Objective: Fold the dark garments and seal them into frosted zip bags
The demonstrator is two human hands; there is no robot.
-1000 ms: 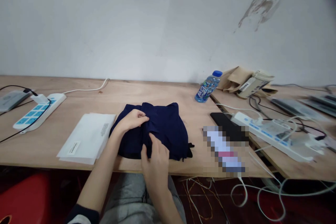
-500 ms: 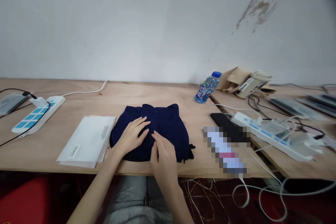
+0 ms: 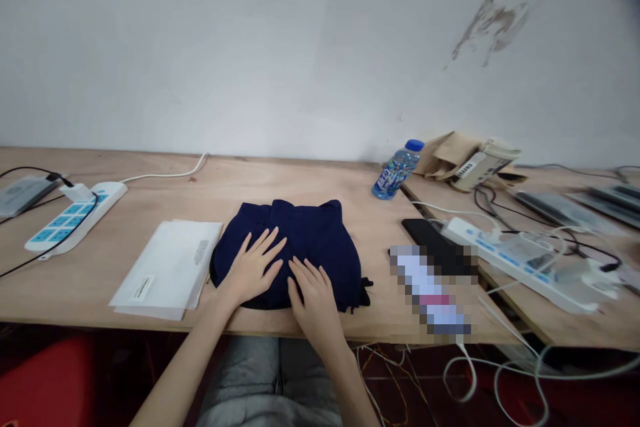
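Note:
A bundle of dark navy fabric (image 3: 310, 230), folded and with black edging and black ends at its right side, lies near the front of the wooden table (image 3: 150, 173). Flat on its left part rests my left hand (image 3: 254, 269), fingers spread. My right hand (image 3: 314, 293) lies on the front middle of the cloth, its fingers stretched out and a little apart. Neither hand grips anything. What kind of cloth item it is, I cannot make out. Just left of it are white plastic envelopes (image 3: 165, 260) with printed labels.
A power strip (image 3: 75, 220) with cables is at the left. To the right lie a blurred-out phone (image 3: 430, 290), a black phone-like slab (image 3: 437, 247) and another power strip (image 3: 520, 263). A blue-capped bottle (image 3: 397, 170) and a paper bag (image 3: 445, 153) stand behind.
My left hand has spread its fingers wider and shifted slightly down. My right hand, its fingers bent together before, now lies flatter with fingers apart. The cloth looks unchanged.

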